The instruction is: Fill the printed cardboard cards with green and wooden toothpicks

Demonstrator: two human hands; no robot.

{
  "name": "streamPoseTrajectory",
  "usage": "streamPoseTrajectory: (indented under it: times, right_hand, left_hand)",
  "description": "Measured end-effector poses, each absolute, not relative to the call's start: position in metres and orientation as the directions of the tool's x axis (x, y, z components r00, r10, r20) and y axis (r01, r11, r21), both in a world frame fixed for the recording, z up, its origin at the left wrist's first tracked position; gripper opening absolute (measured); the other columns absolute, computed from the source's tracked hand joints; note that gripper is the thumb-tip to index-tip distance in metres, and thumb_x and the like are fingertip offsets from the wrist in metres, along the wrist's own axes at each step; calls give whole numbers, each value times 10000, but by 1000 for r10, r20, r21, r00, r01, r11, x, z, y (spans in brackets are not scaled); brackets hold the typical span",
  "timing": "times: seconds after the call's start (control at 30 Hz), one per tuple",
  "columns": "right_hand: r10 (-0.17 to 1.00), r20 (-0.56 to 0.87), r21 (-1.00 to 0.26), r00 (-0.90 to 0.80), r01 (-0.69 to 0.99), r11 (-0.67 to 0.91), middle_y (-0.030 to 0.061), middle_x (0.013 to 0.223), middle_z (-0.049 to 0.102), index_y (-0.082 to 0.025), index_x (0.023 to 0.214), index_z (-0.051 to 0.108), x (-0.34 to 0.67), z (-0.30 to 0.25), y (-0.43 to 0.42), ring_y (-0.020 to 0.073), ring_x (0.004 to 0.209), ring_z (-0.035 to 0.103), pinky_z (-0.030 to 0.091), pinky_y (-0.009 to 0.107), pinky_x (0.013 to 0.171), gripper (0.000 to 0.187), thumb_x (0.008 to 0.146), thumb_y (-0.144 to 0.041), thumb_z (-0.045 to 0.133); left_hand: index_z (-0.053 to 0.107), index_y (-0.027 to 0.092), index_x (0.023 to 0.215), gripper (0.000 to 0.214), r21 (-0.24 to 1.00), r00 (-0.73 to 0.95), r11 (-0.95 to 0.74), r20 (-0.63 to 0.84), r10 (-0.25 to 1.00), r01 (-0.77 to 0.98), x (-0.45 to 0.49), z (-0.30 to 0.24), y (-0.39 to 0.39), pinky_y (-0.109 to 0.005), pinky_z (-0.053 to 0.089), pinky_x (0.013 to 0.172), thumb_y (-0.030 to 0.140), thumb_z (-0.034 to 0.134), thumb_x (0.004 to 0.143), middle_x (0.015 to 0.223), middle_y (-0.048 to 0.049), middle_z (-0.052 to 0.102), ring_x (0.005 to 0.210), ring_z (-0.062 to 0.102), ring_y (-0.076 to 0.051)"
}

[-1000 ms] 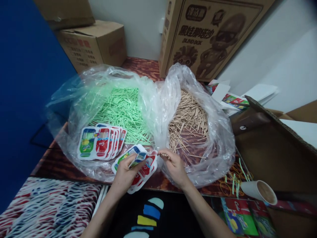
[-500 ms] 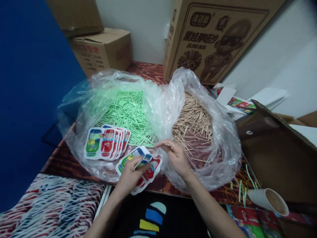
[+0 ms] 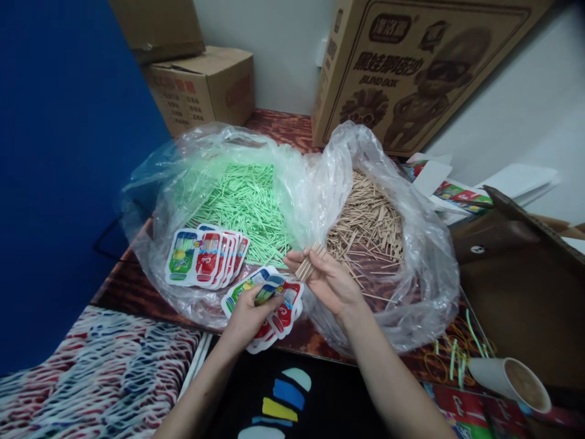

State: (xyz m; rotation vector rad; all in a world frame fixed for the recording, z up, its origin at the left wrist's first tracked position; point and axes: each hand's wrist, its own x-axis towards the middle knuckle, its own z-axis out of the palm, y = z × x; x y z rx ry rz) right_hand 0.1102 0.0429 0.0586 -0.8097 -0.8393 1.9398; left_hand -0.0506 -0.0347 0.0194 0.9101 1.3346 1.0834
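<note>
My left hand is closed on several green and red soda-printed packets, fanned out near the table's front edge. Just right of them, my right hand pinches a small bundle of thin brown sticks, its ends close to the held packets. Green sticks lie heaped in a clear plastic bag on the left. A pile of brown sticks fills the bag on the right. Overlapping packets with sticks showing in them rest on the left bag's front.
Cardboard boxes stand at the back left, and a tall carton at the back right. A paper cup lies tipped at the right by rubber bands. Striped packets are massed at the lower left beside a blue panel.
My right hand has turned, so the brown stick bundle now shows lengthwise between its fingers. My left hand keeps its hold on the packets. The whole view has shifted slightly.
</note>
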Motion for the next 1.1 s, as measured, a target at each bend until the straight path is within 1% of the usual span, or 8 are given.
streamPoseTrajectory:
  times: [0.17,0.33,0.53,0.7,0.8,0.93,1.0,1.1]
  right_hand:
    - [874,-231,-806,-428,-419,-419,54,909,749,-204,850,587,110,62,36,240,943,687,478,471,946,130,832,-324,634]
    - [863,-212,-910,-459,-229,-345,86,1036,719,-181,797,612,107,73,29,240,984,650,494,421,916,166,811,-343,649]
    - [901,-80,-989,-427,-79,-126,47,1195,639,-253,1089,598,110,81,12,207,1155,558,430,386,1005,225,899,-362,546]
    - [866,-31,-995,-499,101,23,57,1103,664,-224,871,690,113,76,1,227,1134,557,401,379,1016,199,901,-358,545]
    - [834,-42,-998,-551,-16,-60,69,1079,675,-213,889,698,108,69,5,224,1096,583,424,376,994,271,917,-400,505]
    - [901,-93,-965,-423,-185,-186,81,1031,692,-207,1010,645,95,47,28,218,1008,631,485,397,917,324,935,-434,425]
    - [933,-142,-984,-330,-54,-168,75,987,688,-199,934,647,91,33,45,224,951,639,511,389,857,220,862,-384,553]
    - [989,-52,-972,-137,236,-19,76,951,669,-177,841,659,92,14,72,238,957,610,470,411,913,132,744,-266,673]
  left_hand:
    - [639,150,711,220,954,-69,290,-295,953,-81,-49,22,-33,-225,432,578,357,716,699,623,22,584,578,508,-123]
    - [686,155,746,178,972,-141,233,-236,961,-34,-44,28,-33,-247,462,633,316,725,679,674,5,633,640,556,-154]
    - [713,164,797,196,982,-205,182,-188,961,-48,-47,26,-33,-287,488,738,348,685,735,805,-30,698,759,611,-197]
    - [731,171,816,192,983,-229,181,-178,957,-9,-56,30,-46,-307,476,828,342,682,744,858,-42,718,850,629,-221]
    - [726,165,851,221,966,-233,236,-254,939,-104,-61,27,-58,-303,499,785,349,708,730,847,-44,726,818,644,-216]
    - [711,147,860,275,928,-310,240,-327,893,-286,-78,20,-60,-298,527,719,367,748,698,809,-43,733,733,662,-195]
    - [705,149,843,283,925,-418,174,-313,853,-339,-96,20,-51,-288,535,710,353,781,661,799,-29,736,706,666,-179]
    - [705,168,837,287,960,-633,20,-199,748,-278,-134,27,-29,-250,531,731,311,819,616,805,9,736,692,661,-138]
